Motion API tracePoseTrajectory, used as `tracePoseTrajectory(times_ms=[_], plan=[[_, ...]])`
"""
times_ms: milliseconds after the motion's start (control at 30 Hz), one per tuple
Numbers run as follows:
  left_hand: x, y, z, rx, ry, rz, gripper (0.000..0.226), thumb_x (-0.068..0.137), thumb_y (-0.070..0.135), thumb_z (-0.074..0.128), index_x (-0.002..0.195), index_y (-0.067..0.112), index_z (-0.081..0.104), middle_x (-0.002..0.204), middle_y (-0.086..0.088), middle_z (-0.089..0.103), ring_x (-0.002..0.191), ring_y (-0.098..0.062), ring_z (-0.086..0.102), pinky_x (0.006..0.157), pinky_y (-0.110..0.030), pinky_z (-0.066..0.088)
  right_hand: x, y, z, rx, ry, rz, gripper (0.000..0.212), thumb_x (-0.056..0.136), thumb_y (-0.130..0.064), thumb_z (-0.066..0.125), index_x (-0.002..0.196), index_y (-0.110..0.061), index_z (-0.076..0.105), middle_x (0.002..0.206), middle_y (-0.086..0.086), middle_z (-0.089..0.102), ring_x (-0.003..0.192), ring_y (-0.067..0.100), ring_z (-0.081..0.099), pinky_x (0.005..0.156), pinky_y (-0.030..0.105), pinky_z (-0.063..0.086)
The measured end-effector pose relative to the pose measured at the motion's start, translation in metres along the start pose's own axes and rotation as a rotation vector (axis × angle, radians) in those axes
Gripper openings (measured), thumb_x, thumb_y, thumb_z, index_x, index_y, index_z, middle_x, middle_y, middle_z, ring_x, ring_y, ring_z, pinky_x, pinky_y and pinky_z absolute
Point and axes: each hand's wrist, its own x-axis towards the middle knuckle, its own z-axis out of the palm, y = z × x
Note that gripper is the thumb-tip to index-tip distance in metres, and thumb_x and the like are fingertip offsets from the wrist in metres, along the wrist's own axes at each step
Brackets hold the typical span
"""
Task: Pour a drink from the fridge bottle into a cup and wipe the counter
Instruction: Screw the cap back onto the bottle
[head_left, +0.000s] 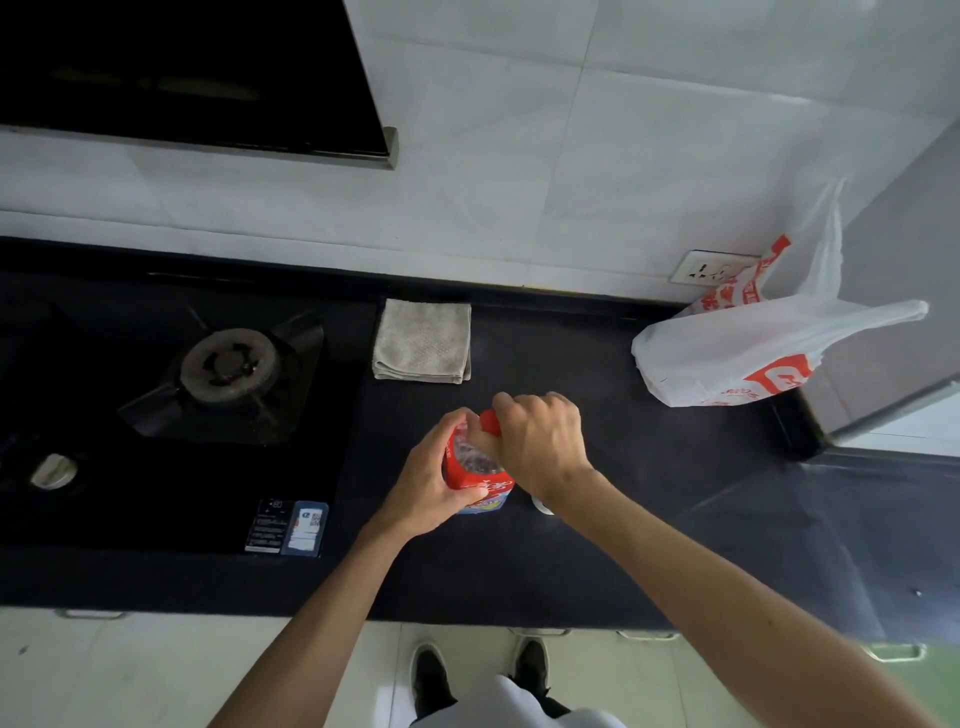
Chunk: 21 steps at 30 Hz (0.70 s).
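A drink bottle (475, 467) with a red label and a red cap (490, 421) stands upright on the black counter (649, 493). My left hand (439, 480) grips the bottle's body from the left. My right hand (535, 441) is curled round the cap at the top. A small white rim, perhaps the cup (543, 505), peeks out under my right wrist and is mostly hidden. A folded grey cloth (422, 340) lies on the counter behind the bottle, near the wall.
A black gas hob (228, 364) with a burner fills the counter's left side. A white and red plastic bag (753, 353) sits at the back right below a wall socket (706, 270). A range hood (182, 78) hangs above the hob.
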Motion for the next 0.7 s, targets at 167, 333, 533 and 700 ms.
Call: tracePoseTrajectory(times_ms=[167,333,533,700], plan=[[-0.002,0.005,-0.003,-0.008,-0.018,0.033,0.085,0.073,0.013,0.084,0.135,0.044,0.036,0.132,0.010,0.054,0.121,-0.011,0.059,0.095,-0.028,0.055,-0.014,0.028,0.000,0.373,-0.226,-0.046,0.046,0.084,-0.061,0.055,0.088,-0.016,0.052,0.082,-0.007,0.051,0.071,0.013,0.047,0.070,0.033,0.044],[-0.004,0.003,-0.002,-0.043,-0.026,0.028,0.083,0.072,0.015,0.084,0.139,0.034,0.038,0.131,0.007,0.055,0.122,-0.015,0.059,0.098,-0.032,0.054,-0.029,0.044,0.007,0.570,-0.515,-0.015,0.075,0.075,-0.053,0.077,0.137,-0.025,0.046,0.128,-0.003,0.048,0.116,0.018,0.047,0.096,0.039,0.048],[-0.005,0.004,-0.005,-0.084,-0.052,0.024,0.083,0.072,0.014,0.085,0.138,0.033,0.038,0.129,0.009,0.056,0.120,-0.011,0.059,0.096,-0.027,0.054,-0.028,0.045,0.012,0.664,-0.598,0.011,0.086,0.076,-0.038,0.083,0.147,-0.037,0.034,0.142,-0.008,0.042,0.129,0.012,0.042,0.102,0.028,0.043],[-0.004,0.004,-0.007,-0.108,-0.078,0.011,0.086,0.072,0.015,0.087,0.139,0.033,0.037,0.130,0.013,0.055,0.121,-0.007,0.058,0.095,-0.024,0.054,-0.031,0.043,0.020,0.699,-0.623,0.028,0.083,0.078,-0.033,0.082,0.146,-0.032,0.036,0.138,-0.011,0.043,0.118,0.005,0.049,0.092,0.015,0.046]])
